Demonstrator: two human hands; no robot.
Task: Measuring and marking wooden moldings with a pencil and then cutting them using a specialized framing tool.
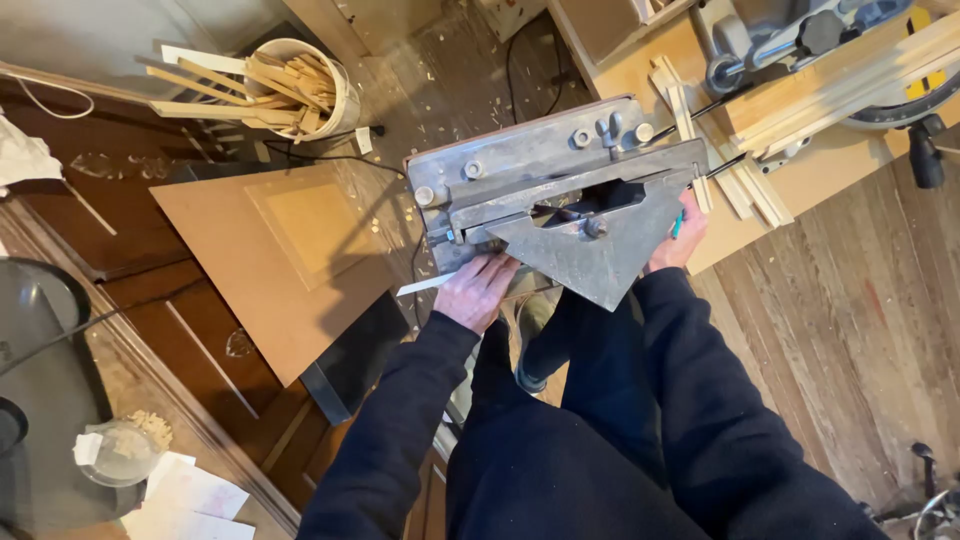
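Both arms reach forward from the body in dark long sleeves, elbows bent and forearms angling slightly toward each other. The left hand (pixel 478 288) lies palm down, back of the hand up, fingers stretched forward and close together. The right hand (pixel 680 236) sits farther forward and off to the side, its fingers curled in a closed grip, wrist bare just past the cuff.

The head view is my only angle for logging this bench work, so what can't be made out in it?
- Right hand: mostly hidden behind the grey metal trimmer; its grip is unclear.
- White strip: its far end runs under the left hand.
- Saw: cut off by the top edge.
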